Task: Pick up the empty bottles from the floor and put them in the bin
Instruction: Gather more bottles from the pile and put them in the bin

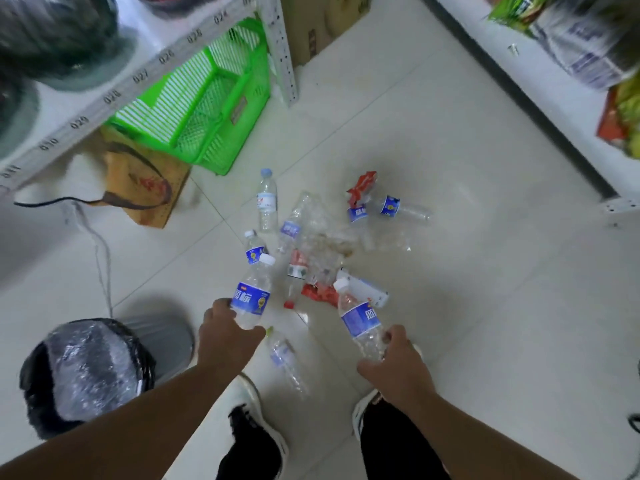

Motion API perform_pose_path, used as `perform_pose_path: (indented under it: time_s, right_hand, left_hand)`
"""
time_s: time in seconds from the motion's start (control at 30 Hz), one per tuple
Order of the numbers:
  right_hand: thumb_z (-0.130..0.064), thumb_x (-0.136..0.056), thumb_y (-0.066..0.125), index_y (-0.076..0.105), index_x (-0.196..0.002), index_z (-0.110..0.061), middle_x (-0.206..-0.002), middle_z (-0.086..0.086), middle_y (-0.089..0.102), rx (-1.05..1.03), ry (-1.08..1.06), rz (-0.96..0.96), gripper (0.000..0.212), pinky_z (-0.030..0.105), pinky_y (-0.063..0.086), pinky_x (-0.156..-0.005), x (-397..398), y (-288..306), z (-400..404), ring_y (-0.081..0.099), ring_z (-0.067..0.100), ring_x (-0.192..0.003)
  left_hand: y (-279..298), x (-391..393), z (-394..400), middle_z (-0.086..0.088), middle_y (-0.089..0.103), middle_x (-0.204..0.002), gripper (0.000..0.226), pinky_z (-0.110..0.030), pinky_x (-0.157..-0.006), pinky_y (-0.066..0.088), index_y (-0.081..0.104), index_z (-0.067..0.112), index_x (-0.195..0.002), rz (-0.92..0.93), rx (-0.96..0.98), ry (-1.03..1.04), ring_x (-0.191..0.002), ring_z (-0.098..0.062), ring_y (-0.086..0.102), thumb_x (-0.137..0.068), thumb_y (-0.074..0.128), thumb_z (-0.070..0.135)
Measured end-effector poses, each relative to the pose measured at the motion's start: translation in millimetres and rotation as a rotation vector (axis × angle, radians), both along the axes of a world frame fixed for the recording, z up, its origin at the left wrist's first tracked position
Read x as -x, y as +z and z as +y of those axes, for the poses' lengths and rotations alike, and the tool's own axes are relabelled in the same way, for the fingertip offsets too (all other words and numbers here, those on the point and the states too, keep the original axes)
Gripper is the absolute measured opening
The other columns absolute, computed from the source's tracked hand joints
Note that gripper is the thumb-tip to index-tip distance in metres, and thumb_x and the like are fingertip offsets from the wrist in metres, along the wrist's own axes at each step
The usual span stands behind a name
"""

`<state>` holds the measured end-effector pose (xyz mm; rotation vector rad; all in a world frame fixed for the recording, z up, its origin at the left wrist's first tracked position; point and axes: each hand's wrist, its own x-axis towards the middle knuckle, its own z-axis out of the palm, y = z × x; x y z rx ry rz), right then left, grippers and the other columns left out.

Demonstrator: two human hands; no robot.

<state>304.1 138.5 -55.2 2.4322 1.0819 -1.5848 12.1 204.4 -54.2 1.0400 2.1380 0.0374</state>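
Note:
My left hand [227, 336] grips a clear bottle with a blue label and white cap [252, 292] by its base, held above the floor. My right hand [398, 365] grips a second blue-labelled bottle [358, 318] the same way. Several more empty bottles lie in a pile on the floor [304, 230] ahead of both hands, mixed with red wrappers. One small bottle [285, 358] lies between my feet and hands. The grey bin [173, 341], lined with a black bag [86, 372], stands at the lower left, just left of my left forearm.
A green plastic basket [201, 109] sits under the white shelf [114, 91] at upper left, with a brown paper bag [145, 188] and a thin cable [100, 258] beside it. A cardboard box [322, 22] stands at the top. Another shelf [540, 74] runs along the right.

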Motion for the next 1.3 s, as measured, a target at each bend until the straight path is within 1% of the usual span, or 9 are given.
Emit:
perform_pose_path:
  time_s: [0.17, 0.3, 0.5, 0.73, 0.83, 1.03, 1.1, 1.2, 1.3]
  right_hand:
    - [-0.037, -0.065, 0.078, 0.049, -0.116, -0.028, -0.102, 0.000, 0.068, 0.006, -0.046, 0.013, 0.059, 0.038, 0.057, -0.081, -34.8, 30.5, 9.2, 0.069, 0.025, -0.091]
    - [-0.037, -0.066, 0.076, 0.050, -0.112, -0.028, -0.098, -0.003, 0.069, 0.001, -0.067, 0.027, 0.054, 0.035, 0.055, -0.077, -57.6, 44.6, 14.6, 0.068, 0.019, -0.086]
    - [-0.040, -0.068, 0.078, 0.051, -0.111, -0.029, -0.097, -0.005, 0.068, 0.010, -0.034, 0.035, 0.052, 0.033, 0.054, -0.073, -90.1, 53.0, 22.6, 0.068, 0.015, -0.083]
    - [-0.042, -0.071, 0.082, 0.051, -0.113, -0.027, -0.098, -0.002, 0.069, -0.012, 0.056, -0.022, 0.054, 0.036, 0.054, -0.079, -125.3, 60.7, 40.8, 0.069, 0.022, -0.089]
    - [-0.040, -0.072, 0.083, 0.051, -0.113, -0.025, -0.097, 0.000, 0.070, -0.021, 0.030, -0.029, 0.054, 0.039, 0.056, -0.082, -127.3, 63.9, 50.7, 0.070, 0.023, -0.088]
    - [-0.035, -0.074, 0.085, 0.052, -0.114, -0.023, -0.096, 0.000, 0.071, -0.044, 0.044, -0.013, 0.053, 0.034, 0.050, -0.072, -99.4, 66.1, 65.4, 0.069, 0.019, -0.084]
    - [-0.036, -0.074, 0.086, 0.053, -0.115, -0.024, -0.094, -0.001, 0.072, -0.040, 0.028, -0.001, 0.054, 0.031, 0.049, -0.069, -86.1, 68.2, 68.3, 0.070, 0.015, -0.083]
    - [-0.040, -0.075, 0.087, 0.052, -0.117, -0.027, -0.092, -0.006, 0.072, -0.025, 0.025, -0.013, 0.056, 0.027, 0.045, -0.063, -70.8, 69.3, 71.2, 0.069, 0.009, -0.080]
    - [-0.041, -0.076, 0.086, 0.053, -0.120, -0.026, -0.092, -0.007, 0.072, -0.028, 0.026, -0.053, 0.058, 0.027, 0.044, -0.063, -59.2, 65.3, 78.6, 0.068, 0.008, -0.080]
  left_hand:
    - [25.3, -33.1, 13.9, -0.005, 0.051, -0.122, 0.072, -0.050, -0.104, 0.049, 0.053, 0.012, -0.135, -0.014, 0.044, 0.046, -0.117, -0.033, 0.058, -0.073, 0.090, 0.021]
    - [37.0, -60.2, 17.4, -0.002, 0.045, -0.117, 0.068, -0.040, -0.091, 0.045, 0.052, 0.019, -0.127, -0.018, 0.047, 0.047, -0.109, -0.027, 0.055, -0.071, 0.091, 0.022]
    - [47.8, -93.8, 20.8, -0.001, 0.042, -0.121, 0.064, -0.036, -0.090, 0.045, 0.048, 0.023, -0.120, -0.064, 0.043, 0.075, -0.090, 0.001, 0.047, -0.072, 0.091, 0.018]
    - [58.5, -113.3, 16.5, -0.003, 0.035, -0.130, 0.069, -0.034, -0.088, 0.045, 0.047, 0.020, -0.129, -0.120, 0.102, 0.171, -0.091, -0.010, 0.052, -0.076, 0.091, 0.027]
    - [59.6, -107.4, 10.5, -0.004, 0.036, -0.133, 0.070, -0.032, -0.087, 0.044, 0.047, 0.019, -0.130, -0.130, 0.088, 0.178, -0.089, -0.004, 0.049, -0.077, 0.091, 0.026]
    - [54.3, -90.6, 5.3, -0.004, 0.040, -0.132, 0.070, -0.032, -0.088, 0.041, 0.048, 0.021, -0.128, -0.177, 0.036, 0.162, -0.092, 0.006, 0.045, -0.076, 0.092, 0.030]
    - [52.4, -84.6, 6.8, -0.003, 0.040, -0.131, 0.070, -0.034, -0.093, 0.046, 0.049, 0.021, -0.127, -0.193, 0.033, 0.144, -0.096, 0.000, 0.052, -0.073, 0.093, 0.032]
    - [47.4, -75.7, 14.3, -0.001, 0.039, -0.129, 0.072, -0.043, -0.102, 0.051, 0.051, 0.020, -0.127, -0.208, 0.059, 0.050, -0.112, -0.024, 0.060, -0.070, 0.093, 0.033]
    - [38.0, -65.5, 26.2, -0.001, 0.041, -0.135, 0.071, -0.039, -0.103, 0.050, 0.054, 0.020, -0.127, -0.229, 0.001, -0.073, -0.122, -0.027, 0.057, -0.068, 0.092, 0.033]
